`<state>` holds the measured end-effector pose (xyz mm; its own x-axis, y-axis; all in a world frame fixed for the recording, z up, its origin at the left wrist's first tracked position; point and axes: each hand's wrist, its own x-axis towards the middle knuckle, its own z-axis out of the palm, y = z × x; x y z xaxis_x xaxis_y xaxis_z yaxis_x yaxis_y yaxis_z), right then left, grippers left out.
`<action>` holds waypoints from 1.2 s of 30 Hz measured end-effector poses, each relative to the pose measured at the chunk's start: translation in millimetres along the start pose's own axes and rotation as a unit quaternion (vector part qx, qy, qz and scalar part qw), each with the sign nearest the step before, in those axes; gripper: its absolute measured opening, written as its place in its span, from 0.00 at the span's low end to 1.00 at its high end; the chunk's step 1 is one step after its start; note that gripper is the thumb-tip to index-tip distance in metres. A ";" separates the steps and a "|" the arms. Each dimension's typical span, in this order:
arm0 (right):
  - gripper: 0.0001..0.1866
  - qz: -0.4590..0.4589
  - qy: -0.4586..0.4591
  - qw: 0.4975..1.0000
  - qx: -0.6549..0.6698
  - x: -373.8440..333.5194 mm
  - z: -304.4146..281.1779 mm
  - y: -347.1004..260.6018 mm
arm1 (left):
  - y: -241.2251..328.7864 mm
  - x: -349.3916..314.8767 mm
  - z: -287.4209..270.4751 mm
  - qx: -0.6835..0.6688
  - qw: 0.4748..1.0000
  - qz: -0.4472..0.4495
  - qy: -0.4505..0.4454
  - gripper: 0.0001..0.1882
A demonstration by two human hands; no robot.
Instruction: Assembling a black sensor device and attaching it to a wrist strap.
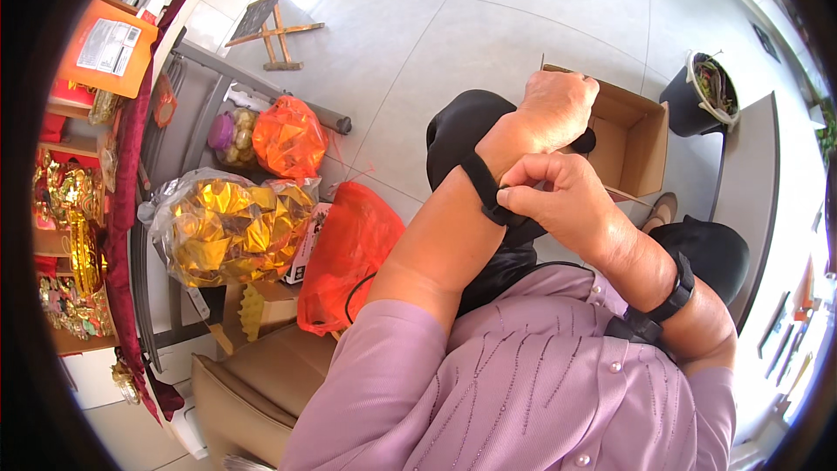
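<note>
My left forearm stretches forward over my lap, and my left hand [551, 106] is curled into a loose fist. Its fingertips are turned away from view, and nothing shows in it. Around the left wrist runs a black strap [479, 179]. My right hand [567, 196] reaches across and pinches the strap's edge between thumb and forefinger. A second black strap [678, 288] with a small dark block sits on my right wrist. Just beyond the hands stands an open cardboard box [643, 131], partly hidden by them.
On the left, a clear bag of gold foil pieces [235, 231] lies beside red plastic bags [353, 253] and a brown padded seat [261, 375]. Shelves of gold and red ornaments [74, 235] line the far left. A dark bucket [697, 100] and a folding stool [277, 35] stand farther off.
</note>
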<state>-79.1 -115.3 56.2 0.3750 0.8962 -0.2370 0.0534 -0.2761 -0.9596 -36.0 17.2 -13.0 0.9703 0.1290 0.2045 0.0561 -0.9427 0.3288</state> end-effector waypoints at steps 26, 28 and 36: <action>0.09 0.142 -0.175 0.864 0.450 22.3 -13.7 65.7 | 9.9 -5.5 -81.3 -0.945 0.328 0.008 0.018 0.14; 0.08 0.140 -0.176 0.850 0.477 22.7 -12.0 68.2 | 9.3 -5.8 -80.0 -0.947 0.321 0.009 0.009 0.14; 0.06 0.152 -0.187 0.869 0.432 24.8 -8.5 56.2 | 16.1 -9.2 -89.4 -0.958 0.277 0.045 -0.061 0.13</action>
<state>-58.9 -111.5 -2.2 -0.0843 0.9225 -0.3767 -0.7714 -0.2997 -0.5614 -65.1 28.4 72.8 0.9547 0.0104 0.2974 -0.0847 0.9676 0.2380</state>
